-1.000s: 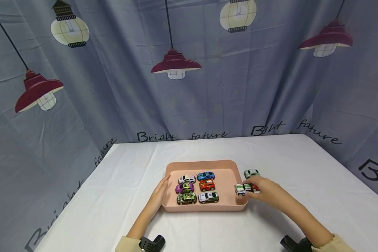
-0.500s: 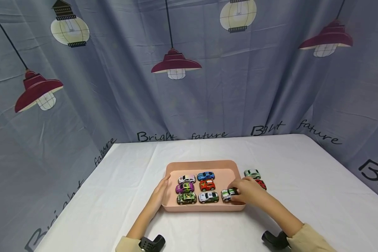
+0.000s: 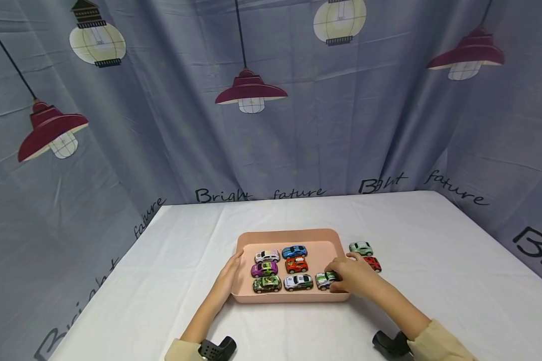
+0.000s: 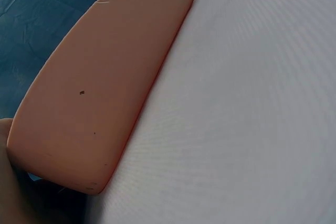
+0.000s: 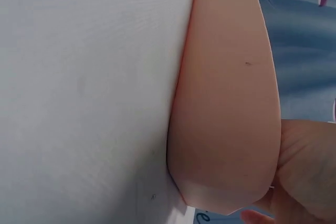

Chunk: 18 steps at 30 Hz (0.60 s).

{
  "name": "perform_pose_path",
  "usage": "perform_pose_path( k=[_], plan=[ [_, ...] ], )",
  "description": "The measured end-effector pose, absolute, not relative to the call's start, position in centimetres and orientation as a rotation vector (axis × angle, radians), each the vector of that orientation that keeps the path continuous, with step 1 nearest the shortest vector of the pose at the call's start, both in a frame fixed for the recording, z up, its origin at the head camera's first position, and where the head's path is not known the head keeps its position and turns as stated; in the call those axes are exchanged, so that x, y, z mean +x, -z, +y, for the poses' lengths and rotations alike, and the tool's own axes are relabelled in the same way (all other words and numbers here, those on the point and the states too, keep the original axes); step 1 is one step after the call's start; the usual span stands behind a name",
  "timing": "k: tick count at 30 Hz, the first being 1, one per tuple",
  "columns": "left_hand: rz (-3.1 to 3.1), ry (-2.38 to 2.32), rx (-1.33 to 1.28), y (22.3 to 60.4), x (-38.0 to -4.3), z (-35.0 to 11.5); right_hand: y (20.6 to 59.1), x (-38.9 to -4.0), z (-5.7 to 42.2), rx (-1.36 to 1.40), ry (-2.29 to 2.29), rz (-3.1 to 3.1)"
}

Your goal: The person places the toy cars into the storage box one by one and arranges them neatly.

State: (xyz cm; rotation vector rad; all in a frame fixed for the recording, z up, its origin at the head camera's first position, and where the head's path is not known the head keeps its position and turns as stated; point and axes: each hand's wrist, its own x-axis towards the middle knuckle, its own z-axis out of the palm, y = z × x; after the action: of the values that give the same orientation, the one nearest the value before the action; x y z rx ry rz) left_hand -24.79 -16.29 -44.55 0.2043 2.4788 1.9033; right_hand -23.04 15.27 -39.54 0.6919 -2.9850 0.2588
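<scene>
A peach tray (image 3: 289, 298) holds several toy cars in short columns. My left hand (image 3: 228, 275) lies along the tray's left wall, fingers fairly straight and touching its edge; the left wrist view shows only part of the hand at the tray's corner (image 4: 58, 145). Inside the tray's front right, my right hand (image 3: 354, 275) pinches a white and green toy car (image 3: 324, 281), whose right end the fingers cover. Left of it stands a white and dark green toy car (image 3: 298, 282). The right wrist view shows the tray's outer wall (image 5: 226, 93) and part of the hand, not the car.
Outside the tray's right wall, a pale green toy car (image 3: 361, 247) and a red toy car (image 3: 373, 263) stand on the white tablecloth (image 3: 415, 240). A blue-grey curtain (image 3: 171, 125) hangs behind the table.
My right hand has carried the white and green car leftward over the tray's right wall and down inside, uncovering the red car outside. The left hand stays at the tray.
</scene>
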Motion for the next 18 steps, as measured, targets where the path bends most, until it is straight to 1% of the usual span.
perform_pose_path(
  k=[10, 18],
  plan=[
    [2.492, -1.9, 0.203, 44.5, -24.7, -16.3, 37.7, -22.0, 16.5, 0.646, -0.35, -2.886],
    [2.48, -1.917, 0.204, 44.3, -24.6, -16.3, 36.8, -22.0, 19.6, 0.552, -0.414, -2.786]
  ],
)
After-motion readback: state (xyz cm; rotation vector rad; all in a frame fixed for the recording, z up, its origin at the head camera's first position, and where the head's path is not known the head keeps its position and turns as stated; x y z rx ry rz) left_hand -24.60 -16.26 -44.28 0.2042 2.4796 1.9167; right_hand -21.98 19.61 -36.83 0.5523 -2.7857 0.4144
